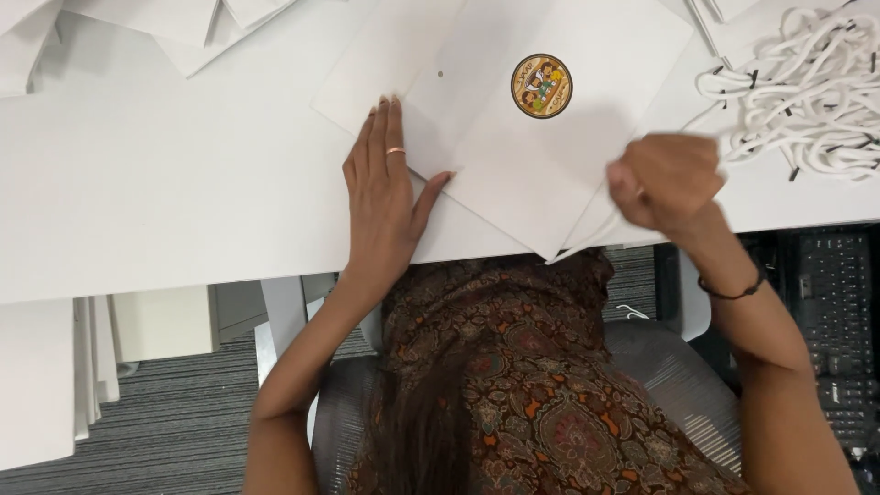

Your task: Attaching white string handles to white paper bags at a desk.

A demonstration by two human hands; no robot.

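I see the left hand (385, 188) spread flat on the white paper bag (541, 137), which lies on the worktop (165, 183). The right hand (665, 181) is fisted at the bag's right edge, gripping a white cord (587, 234); more cords (807, 92) lie piled far right.

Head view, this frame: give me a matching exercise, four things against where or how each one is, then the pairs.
Things:
1. left hand
2. right hand
3. white cords
4. keyboard

Places or states:
A. heaped at the table's far right
B. closed in a fist at the flat white bag's right edge
C. below the table edge, lower right
D. flat, fingers spread, pressing the bag's left side

Pairs: 1-D, 2-B, 3-A, 4-C
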